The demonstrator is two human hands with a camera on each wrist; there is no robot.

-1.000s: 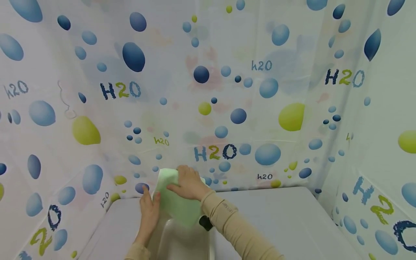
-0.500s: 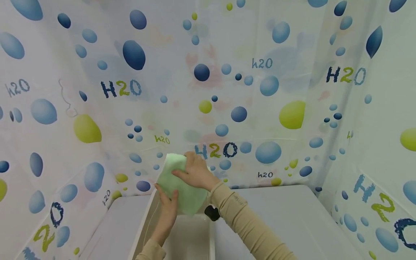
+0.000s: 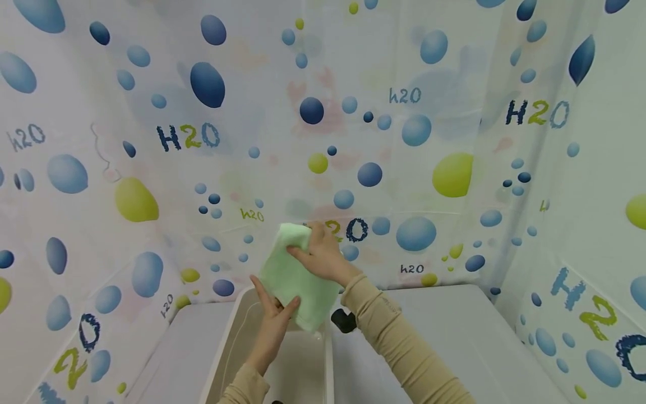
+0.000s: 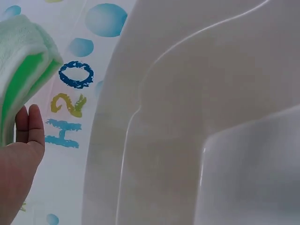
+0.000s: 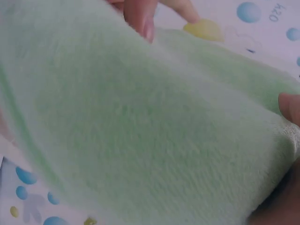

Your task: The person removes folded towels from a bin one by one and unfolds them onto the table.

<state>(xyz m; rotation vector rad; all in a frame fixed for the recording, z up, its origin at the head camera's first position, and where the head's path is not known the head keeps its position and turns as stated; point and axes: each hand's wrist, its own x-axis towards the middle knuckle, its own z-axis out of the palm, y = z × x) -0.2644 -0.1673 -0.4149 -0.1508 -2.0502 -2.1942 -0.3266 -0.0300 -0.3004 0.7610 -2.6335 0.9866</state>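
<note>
A folded, pale green plush towel (image 3: 298, 286) is held up in front of me, tilted, over the far end of a white tub (image 3: 237, 331). My right hand (image 3: 325, 255) grips its upper right edge, thumb on the near face, the other fingers partly hidden behind. At the lower left edge, my left hand (image 3: 275, 325) holds the towel between thumb and fingers, the index finger stretched out. In the left wrist view, brighter green layers show inside the fold of the towel (image 4: 23, 70). The fuzzy surface of the towel (image 5: 122, 112) fills most of the right wrist view.
The tub stands on a white table (image 3: 429, 336). A black object (image 3: 344, 320) sits by the tub's right rim, partly behind the right sleeve. Behind the table hangs a white curtain (image 3: 272, 185) printed with blue and green drops and H2O lettering.
Both hands have moved up and to the right with the towel, rising in front of the curtain. More of the tub's left side and far end now shows.
</note>
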